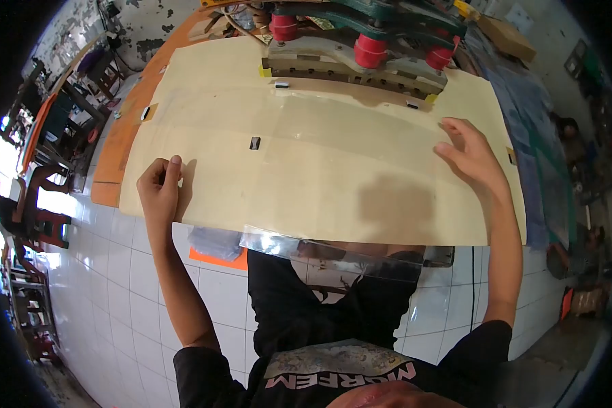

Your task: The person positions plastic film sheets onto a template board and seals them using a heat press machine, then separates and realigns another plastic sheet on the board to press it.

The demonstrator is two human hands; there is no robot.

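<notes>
A large cream sheet [306, 197] covers the work table, with a clear plastic sheet [272, 241] lying over its middle and hanging past the front edge. My left hand [160, 180] rests at the sheet's left side, its fingers curled and thumb up; whether anything is inside the curl is hidden. Over the right part of the sheet, my right hand [464, 146] has thumb and fingers apart, holding nothing. Between the hands lies a small dark block [255, 143]. Two more small blocks, one left [281, 85] and one right [412, 104], sit near the machine's bar.
A green machine with red cylinders [370, 52] and a long metal bar [347, 73] stands at the back. An orange board [107, 192] shows at the left. Bluish plastic sheets [517, 102] hang along the right. A cardboard box [506, 37] is at the back right.
</notes>
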